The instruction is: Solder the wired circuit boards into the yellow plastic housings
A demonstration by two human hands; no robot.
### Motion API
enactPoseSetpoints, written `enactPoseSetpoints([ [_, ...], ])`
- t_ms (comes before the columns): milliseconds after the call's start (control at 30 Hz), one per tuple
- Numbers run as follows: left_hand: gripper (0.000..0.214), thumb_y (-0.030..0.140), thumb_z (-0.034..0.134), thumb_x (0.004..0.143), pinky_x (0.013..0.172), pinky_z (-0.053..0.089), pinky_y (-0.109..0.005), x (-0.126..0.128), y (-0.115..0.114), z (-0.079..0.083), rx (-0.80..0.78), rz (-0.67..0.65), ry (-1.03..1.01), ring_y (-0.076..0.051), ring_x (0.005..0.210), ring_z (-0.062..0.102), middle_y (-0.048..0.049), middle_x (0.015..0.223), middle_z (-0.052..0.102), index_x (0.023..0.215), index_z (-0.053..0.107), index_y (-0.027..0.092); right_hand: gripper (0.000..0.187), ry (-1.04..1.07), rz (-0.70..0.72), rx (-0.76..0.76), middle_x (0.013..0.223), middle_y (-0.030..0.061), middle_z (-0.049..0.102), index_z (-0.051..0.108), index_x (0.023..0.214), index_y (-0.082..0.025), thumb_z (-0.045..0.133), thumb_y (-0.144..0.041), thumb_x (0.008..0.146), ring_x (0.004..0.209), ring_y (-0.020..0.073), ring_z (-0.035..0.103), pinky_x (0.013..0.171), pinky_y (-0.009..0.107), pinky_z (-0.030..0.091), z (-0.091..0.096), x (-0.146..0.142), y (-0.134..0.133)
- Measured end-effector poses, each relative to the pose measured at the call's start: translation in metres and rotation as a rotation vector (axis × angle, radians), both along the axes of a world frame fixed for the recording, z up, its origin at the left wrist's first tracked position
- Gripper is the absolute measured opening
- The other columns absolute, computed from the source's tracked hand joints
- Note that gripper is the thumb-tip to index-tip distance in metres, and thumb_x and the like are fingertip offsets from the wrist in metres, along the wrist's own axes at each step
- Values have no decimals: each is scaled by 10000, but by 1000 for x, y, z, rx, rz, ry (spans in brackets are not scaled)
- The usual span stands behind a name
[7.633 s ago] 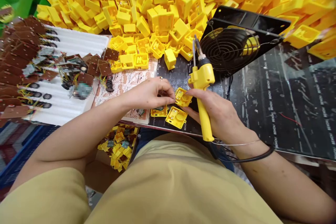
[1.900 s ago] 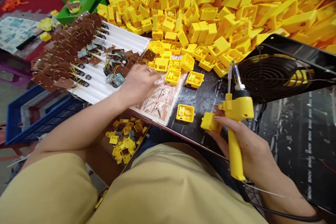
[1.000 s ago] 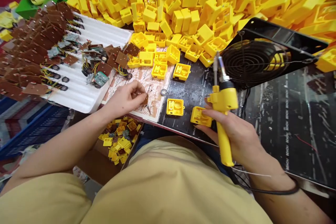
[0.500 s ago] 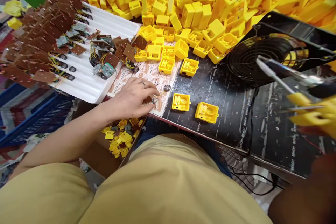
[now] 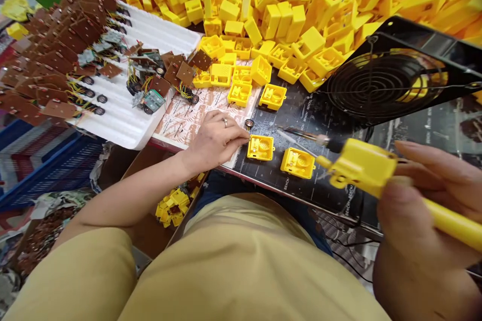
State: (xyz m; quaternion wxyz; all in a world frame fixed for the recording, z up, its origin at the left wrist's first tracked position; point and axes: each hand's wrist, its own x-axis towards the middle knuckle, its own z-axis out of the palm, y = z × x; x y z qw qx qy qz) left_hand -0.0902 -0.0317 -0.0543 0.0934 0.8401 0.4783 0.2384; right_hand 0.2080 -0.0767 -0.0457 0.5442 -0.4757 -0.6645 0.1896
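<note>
My left hand (image 5: 222, 143) is closed in a pinch at the left edge of a small open yellow casing (image 5: 260, 147). Whatever its fingers grip is hidden under them. A small round black speaker (image 5: 249, 124) lies just beyond the fingertips. My right hand (image 5: 425, 220) is wrapped round a yellow soldering gun (image 5: 365, 163), whose metal tip and thin pale feed tube point left above the black bench. A second open yellow casing (image 5: 298, 163) sits below the tip, and another casing (image 5: 272, 97) stands farther back.
Yellow casings (image 5: 286, 20) are heaped along the back. A black fan (image 5: 395, 72) stands at right. On the left, brown circuit boards (image 5: 56, 60) with wired speakers lie on a white foam tray (image 5: 124, 125). Below the bench edge, a cardboard box (image 5: 143, 180) holds yellow parts.
My left hand has moved right to the near casing, and the speaker has shifted slightly right. The soldering gun in my right hand has swung left and nearer over the bench.
</note>
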Motion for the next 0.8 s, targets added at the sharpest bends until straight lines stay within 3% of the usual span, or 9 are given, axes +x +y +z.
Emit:
enactPoseSetpoints([
  [67,102,239,626,885,935,426,-382,5,5,5,-70,12,9,-181,825,652,-13,778,745,845,710,198,469,6,43,-6,828,20,728,696,1162,-268,815,-198,714,542,106,617,426,198,470,2,-11,2],
  [133,84,223,636,868,931,421,-383,8,8,9,-145,7,23,-173,772,651,-4,765,745,832,706,192,449,-52,67,-36,833,29,740,714,1111,-249,829,-167,685,535,108,631,416,184,475,5,-13,1],
  [300,95,228,642,865,881,439,-367,16,15,15,-234,-13,92,-165,704,650,4,714,726,826,718,184,465,-135,96,87,887,24,743,701,1094,-245,843,-149,661,657,154,695,579,232,590,2,-5,-3],
  [400,90,216,646,868,850,455,-356,21,18,14,-205,-43,122,-181,734,663,-13,735,728,845,719,169,356,-203,93,72,852,3,723,690,1043,-264,817,-199,717,714,168,700,586,254,581,1,-3,-2],
  [567,104,212,616,886,820,470,-353,24,19,12,-117,-66,176,-196,748,668,-31,761,733,844,700,168,92,-345,278,98,680,-32,647,594,936,-282,663,-271,877,554,120,638,421,209,485,20,-7,7],
  [700,150,212,563,906,863,465,-378,25,21,16,-73,-108,263,-206,766,666,-48,784,742,862,700,165,163,-357,349,102,665,-56,621,535,864,-275,677,-196,856,527,76,617,444,146,478,32,-13,14],
  [800,183,224,534,911,896,453,-395,27,23,21,-71,-133,331,-212,793,654,-57,779,738,870,702,167,118,-355,332,119,656,-51,609,541,844,-274,644,-253,897,514,74,598,436,160,463,30,-15,15],
])
